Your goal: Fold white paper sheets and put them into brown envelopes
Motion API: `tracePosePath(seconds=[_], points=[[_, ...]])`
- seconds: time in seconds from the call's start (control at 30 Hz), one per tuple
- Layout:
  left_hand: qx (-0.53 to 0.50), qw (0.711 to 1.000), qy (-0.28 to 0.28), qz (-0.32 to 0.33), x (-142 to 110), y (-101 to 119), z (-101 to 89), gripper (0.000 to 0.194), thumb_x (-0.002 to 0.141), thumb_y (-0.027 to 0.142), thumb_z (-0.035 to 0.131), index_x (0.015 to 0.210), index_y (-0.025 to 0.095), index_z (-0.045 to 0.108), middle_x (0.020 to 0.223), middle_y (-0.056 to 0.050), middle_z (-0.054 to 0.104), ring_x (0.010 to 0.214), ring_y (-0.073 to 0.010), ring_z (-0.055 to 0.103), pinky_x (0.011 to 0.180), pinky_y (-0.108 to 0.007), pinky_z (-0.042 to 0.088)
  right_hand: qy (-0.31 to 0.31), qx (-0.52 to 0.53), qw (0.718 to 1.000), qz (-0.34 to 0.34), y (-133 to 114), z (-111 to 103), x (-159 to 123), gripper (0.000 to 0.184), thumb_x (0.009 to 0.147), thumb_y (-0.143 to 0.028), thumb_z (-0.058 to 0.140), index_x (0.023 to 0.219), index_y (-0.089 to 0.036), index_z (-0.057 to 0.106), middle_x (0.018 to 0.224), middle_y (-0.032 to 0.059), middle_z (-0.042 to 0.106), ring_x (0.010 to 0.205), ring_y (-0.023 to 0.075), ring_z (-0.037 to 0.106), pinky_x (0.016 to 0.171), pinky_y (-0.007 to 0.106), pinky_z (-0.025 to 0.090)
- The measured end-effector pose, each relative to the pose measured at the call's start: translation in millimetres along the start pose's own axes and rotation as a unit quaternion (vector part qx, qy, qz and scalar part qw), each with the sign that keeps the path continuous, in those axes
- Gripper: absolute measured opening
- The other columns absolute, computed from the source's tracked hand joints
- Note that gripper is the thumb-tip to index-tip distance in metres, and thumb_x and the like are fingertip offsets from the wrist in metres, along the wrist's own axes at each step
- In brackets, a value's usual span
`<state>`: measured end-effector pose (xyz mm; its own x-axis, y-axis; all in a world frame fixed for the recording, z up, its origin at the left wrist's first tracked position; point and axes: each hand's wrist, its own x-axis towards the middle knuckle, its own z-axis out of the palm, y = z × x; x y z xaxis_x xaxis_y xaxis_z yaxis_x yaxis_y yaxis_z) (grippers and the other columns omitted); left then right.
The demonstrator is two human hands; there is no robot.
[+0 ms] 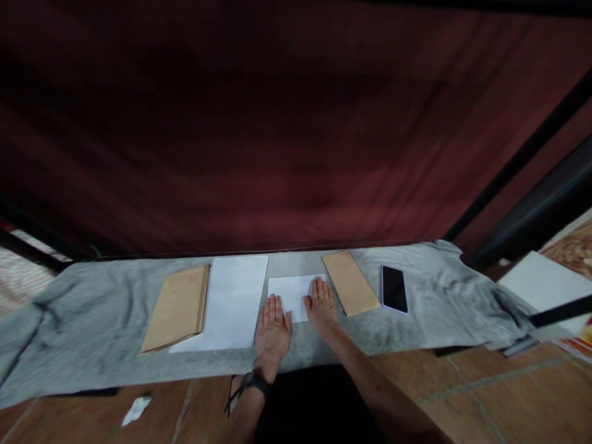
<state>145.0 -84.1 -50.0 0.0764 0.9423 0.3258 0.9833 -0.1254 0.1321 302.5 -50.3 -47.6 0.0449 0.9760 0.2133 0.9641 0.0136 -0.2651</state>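
Observation:
A small folded white sheet (pixel 292 291) lies on a grey cloth (pixel 92 308) spread over a table. My left hand (pixel 272 327) rests flat with fingers stretched out, its fingertips on the sheet's lower left corner. My right hand (pixel 320 304) lies flat on the sheet's right part, fingers spread. A black band sits on my left wrist. Neither hand holds anything.
Left of the hands lie a larger white paper (pixel 231 302) and a stack of brown envelopes (pixel 178 306). Right of them are a single brown envelope (pixel 350 282) and a dark phone (pixel 394 288). A dark red curtain hangs behind. A crumpled scrap (pixel 136 409) lies on the tiled floor.

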Motion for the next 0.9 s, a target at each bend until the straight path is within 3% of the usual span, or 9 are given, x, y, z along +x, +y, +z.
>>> tracePosePath(seconds=[0.1, 0.17, 0.33, 0.57, 0.77, 0.9], points=[[-0.002, 1.000, -0.007, 0.000, 0.1, 1.0, -2.0, 0.061, 0.101, 0.038, 0.031, 0.150, 0.005, 0.040, 0.155, -0.020, 0.042, 0.147, -0.0288, 0.034, 0.119, -0.047, 0.032, -0.007, 0.023, 0.996, -0.088, -3.9, 1.9, -21.2, 0.054, 0.104, -0.038, 0.036, 0.153, -0.017, 0.038, 0.162, 0.0102, 0.029, 0.148, 0.0258, 0.030, 0.121, 0.047, 0.022], [-0.001, 1.000, -0.012, 0.003, -0.1, 0.9, -2.8, 0.060, 0.100, 0.038, 0.031, 0.150, 0.005, 0.041, 0.155, -0.020, 0.041, 0.147, -0.0294, 0.034, 0.119, -0.047, 0.032, -0.009, 0.028, 0.993, -0.114, -3.5, 2.0, -34.1, 0.054, 0.104, -0.041, 0.036, 0.152, -0.019, 0.041, 0.162, 0.0094, 0.031, 0.148, 0.0260, 0.032, 0.121, 0.046, 0.023], [-0.011, 1.000, 0.006, 0.008, -1.2, -0.6, -1.5, 0.060, 0.101, 0.039, 0.031, 0.149, 0.005, 0.042, 0.154, -0.020, 0.043, 0.146, -0.0298, 0.038, 0.118, -0.048, 0.033, -0.005, 0.004, 0.999, -0.053, 14.8, -6.7, -50.1, 0.060, 0.104, -0.045, 0.035, 0.153, -0.011, 0.037, 0.161, 0.0138, 0.032, 0.147, 0.0262, 0.033, 0.120, 0.043, 0.025], [-0.013, 1.000, 0.010, 0.021, -8.8, 0.7, -8.4, 0.060, 0.101, 0.039, 0.032, 0.147, 0.003, 0.044, 0.152, -0.021, 0.046, 0.144, -0.0308, 0.040, 0.116, -0.049, 0.037, 0.004, -0.044, 0.998, -0.049, 32.3, -14.0, -62.5, 0.064, 0.103, -0.043, 0.034, 0.152, -0.003, 0.036, 0.159, 0.0182, 0.034, 0.145, 0.0284, 0.035, 0.120, 0.043, 0.024], [-0.026, 0.991, -0.022, 0.132, -34.7, 18.8, -18.5, 0.054, 0.101, 0.041, 0.039, 0.152, 0.022, 0.040, 0.157, -0.007, 0.042, 0.147, -0.0240, 0.035, 0.120, -0.046, 0.032, 0.012, -0.058, 0.997, -0.055, 32.1, -12.3, -64.3, 0.064, 0.103, -0.041, 0.033, 0.153, -0.002, 0.033, 0.159, 0.0198, 0.034, 0.145, 0.0282, 0.035, 0.119, 0.045, 0.025], [-0.025, 0.992, -0.033, 0.123, -44.1, 20.0, -24.6, 0.057, 0.102, 0.044, 0.037, 0.151, 0.014, 0.041, 0.157, -0.012, 0.041, 0.147, -0.0241, 0.035, 0.120, -0.044, 0.032, 0.012, -0.059, 0.996, -0.059, 33.8, -12.2, -63.6, 0.065, 0.103, -0.042, 0.031, 0.153, -0.002, 0.033, 0.158, 0.0205, 0.035, 0.145, 0.0285, 0.036, 0.119, 0.045, 0.025]])
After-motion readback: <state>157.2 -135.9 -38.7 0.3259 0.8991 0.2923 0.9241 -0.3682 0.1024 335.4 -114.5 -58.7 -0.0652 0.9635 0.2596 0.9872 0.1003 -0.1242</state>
